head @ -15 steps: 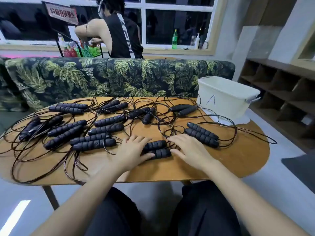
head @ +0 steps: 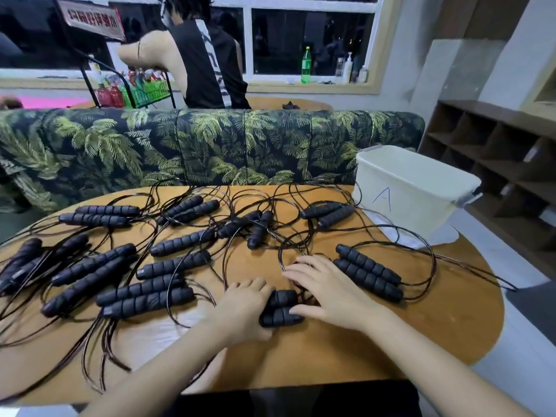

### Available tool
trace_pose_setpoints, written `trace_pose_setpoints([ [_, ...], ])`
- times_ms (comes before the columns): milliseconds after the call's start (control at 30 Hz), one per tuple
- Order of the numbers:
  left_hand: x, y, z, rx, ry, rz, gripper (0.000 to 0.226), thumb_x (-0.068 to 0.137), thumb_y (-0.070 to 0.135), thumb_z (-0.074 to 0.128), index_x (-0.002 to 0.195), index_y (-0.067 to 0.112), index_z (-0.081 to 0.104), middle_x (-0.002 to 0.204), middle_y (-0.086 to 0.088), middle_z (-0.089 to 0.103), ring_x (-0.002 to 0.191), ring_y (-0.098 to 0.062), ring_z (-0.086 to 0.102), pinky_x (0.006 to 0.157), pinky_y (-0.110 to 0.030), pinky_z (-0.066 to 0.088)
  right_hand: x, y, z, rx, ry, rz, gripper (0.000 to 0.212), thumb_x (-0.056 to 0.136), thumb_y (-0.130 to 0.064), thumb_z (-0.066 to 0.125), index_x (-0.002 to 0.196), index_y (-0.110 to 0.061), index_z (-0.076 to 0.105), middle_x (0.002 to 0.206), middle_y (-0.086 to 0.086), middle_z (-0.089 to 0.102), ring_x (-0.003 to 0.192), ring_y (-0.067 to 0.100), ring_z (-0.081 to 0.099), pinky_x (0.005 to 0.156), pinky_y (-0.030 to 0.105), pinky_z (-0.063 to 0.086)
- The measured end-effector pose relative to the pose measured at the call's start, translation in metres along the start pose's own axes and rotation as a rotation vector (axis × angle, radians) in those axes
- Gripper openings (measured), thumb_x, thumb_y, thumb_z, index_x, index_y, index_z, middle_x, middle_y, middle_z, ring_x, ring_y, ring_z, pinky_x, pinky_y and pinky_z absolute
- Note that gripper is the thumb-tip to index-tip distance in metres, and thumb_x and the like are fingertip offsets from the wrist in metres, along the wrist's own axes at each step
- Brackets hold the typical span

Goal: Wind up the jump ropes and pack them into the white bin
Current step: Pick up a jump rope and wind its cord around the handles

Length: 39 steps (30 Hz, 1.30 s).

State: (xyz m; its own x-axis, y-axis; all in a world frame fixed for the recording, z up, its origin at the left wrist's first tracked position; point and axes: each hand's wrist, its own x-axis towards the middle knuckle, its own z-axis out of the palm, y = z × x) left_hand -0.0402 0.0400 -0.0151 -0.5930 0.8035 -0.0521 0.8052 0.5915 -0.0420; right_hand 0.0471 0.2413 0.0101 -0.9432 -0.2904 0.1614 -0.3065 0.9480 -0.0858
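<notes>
Several black jump ropes with ribbed foam handles lie tangled on the round wooden table. The nearest pair of handles lies side by side at the front middle. My left hand grips their left end, fingers over the top and thumb underneath. My right hand lies flat with spread fingers, its thumb touching the handles' right end and its fingertips over a loop of thin cord. The white bin, marked "A", stands at the table's far right edge, apart from both hands.
Another handle pair lies just right of my right hand. More pairs and looping cords fill the left and middle of the table, some hanging over the front edge. A leaf-print sofa backs the table; a person stands behind it.
My left hand has slid right and closed round the nearest handle pair. My right hand's thumb has come onto the handles' right end.
</notes>
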Motion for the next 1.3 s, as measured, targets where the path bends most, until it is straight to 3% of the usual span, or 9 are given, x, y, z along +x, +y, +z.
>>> trace_pose_setpoints([
  [167, -0.008, -0.005, -0.011, 0.105, 0.219, 0.054, 0.071, 0.061, 0.060, 0.059, 0.117, 0.017, 0.057, 0.099, 0.001, 0.061, 0.095, -0.025, 0.060, 0.084, -0.038, 0.045, -0.001, -0.017, 0.002, -0.121, -0.017, -0.019, 0.092, 0.080, -0.069, 0.053, 0.152, -0.021, 0.021, 0.150, -0.004, 0.039, 0.143, 0.015, 0.023, 0.121, 0.043, -0.003],
  [367, -0.026, -0.016, -0.036, 0.246, 0.478, -0.010, 0.084, 0.050, 0.054, 0.078, 0.118, 0.013, 0.051, 0.090, -0.005, 0.062, 0.078, -0.029, 0.060, 0.068, -0.040, 0.048, 0.025, -0.040, 0.001, -0.210, 0.177, 0.021, 0.075, 0.087, -0.055, 0.043, 0.145, -0.010, 0.032, 0.129, 0.003, 0.054, 0.119, 0.020, 0.052, 0.122, 0.046, 0.008],
  [600, -0.024, -0.062, -0.046, 0.105, 0.500, -0.116, 0.071, 0.062, 0.060, 0.075, 0.115, 0.017, 0.056, 0.086, 0.002, 0.061, 0.073, -0.024, 0.063, 0.057, -0.034, 0.047, 0.045, -0.031, 0.000, 0.164, 0.149, 0.195, 0.075, 0.092, -0.041, 0.059, 0.153, -0.023, 0.019, 0.152, -0.005, 0.036, 0.143, 0.011, 0.025, 0.115, 0.023, -0.003],
  [733, -0.011, -0.087, -0.066, -0.063, 0.531, -0.207, 0.066, 0.070, 0.056, 0.071, 0.122, 0.021, 0.050, 0.099, 0.001, 0.063, 0.087, -0.026, 0.064, 0.067, -0.036, 0.049, 0.048, 0.000, 0.010, 0.072, 0.178, 0.215, 0.077, 0.091, -0.036, 0.062, 0.153, -0.025, 0.018, 0.158, -0.008, 0.022, 0.146, 0.004, 0.009, 0.122, 0.042, 0.013],
  [867, 0.008, -0.096, -0.072, -0.086, 0.566, -0.192, 0.069, 0.072, 0.055, 0.070, 0.126, 0.019, 0.049, 0.104, -0.001, 0.064, 0.094, -0.027, 0.063, 0.070, -0.035, 0.049, 0.045, 0.006, 0.016, -0.039, 0.012, 0.120, 0.075, 0.094, -0.036, 0.058, 0.154, -0.026, 0.015, 0.158, -0.010, 0.020, 0.146, 0.002, -0.002, 0.121, 0.051, 0.006],
  [1000, 0.023, -0.089, -0.072, -0.066, 0.585, -0.116, 0.066, 0.072, 0.056, 0.067, 0.126, 0.023, 0.047, 0.100, 0.004, 0.060, 0.092, -0.024, 0.061, 0.069, -0.034, 0.046, 0.054, -0.001, -0.005, 0.335, 0.419, 0.234, 0.082, 0.085, -0.042, 0.067, 0.151, -0.020, 0.024, 0.155, -0.010, 0.027, 0.143, 0.003, 0.018, 0.121, 0.038, 0.018],
  [1067, 0.027, -0.083, -0.074, -0.034, 0.577, -0.032, 0.066, 0.073, 0.059, 0.057, 0.127, 0.024, 0.044, 0.100, 0.005, 0.058, 0.095, -0.023, 0.058, 0.073, -0.036, 0.046, 0.066, -0.002, -0.021, 0.520, 0.382, 0.315, 0.090, 0.081, -0.044, 0.071, 0.151, -0.025, 0.019, 0.152, -0.010, 0.033, 0.139, 0.005, 0.027, 0.115, 0.029, 0.023],
  [1233, 0.025, -0.081, -0.089, -0.108, 0.674, -0.134, 0.061, 0.068, 0.049, 0.070, 0.119, 0.024, 0.050, 0.099, 0.004, 0.063, 0.092, -0.026, 0.060, 0.070, -0.035, 0.045, 0.076, 0.004, -0.024, 0.544, 0.281, 0.346, 0.010, 0.098, -0.030, 0.052, 0.106, -0.027, 0.057, 0.090, -0.010, 0.065, 0.088, 0.009, 0.061, 0.082, 0.043, 0.052],
  [1300, 0.020, -0.083, -0.092, -0.225, 0.717, -0.269, 0.055, 0.068, 0.044, 0.074, 0.114, 0.024, 0.053, 0.096, 0.005, 0.064, 0.088, -0.024, 0.060, 0.068, -0.034, 0.045, 0.072, 0.003, -0.019, 0.543, 0.322, 0.359, 0.012, 0.101, -0.027, 0.046, 0.102, -0.025, 0.057, 0.088, -0.010, 0.062, 0.087, 0.012, 0.060, 0.082, 0.043, 0.050],
])
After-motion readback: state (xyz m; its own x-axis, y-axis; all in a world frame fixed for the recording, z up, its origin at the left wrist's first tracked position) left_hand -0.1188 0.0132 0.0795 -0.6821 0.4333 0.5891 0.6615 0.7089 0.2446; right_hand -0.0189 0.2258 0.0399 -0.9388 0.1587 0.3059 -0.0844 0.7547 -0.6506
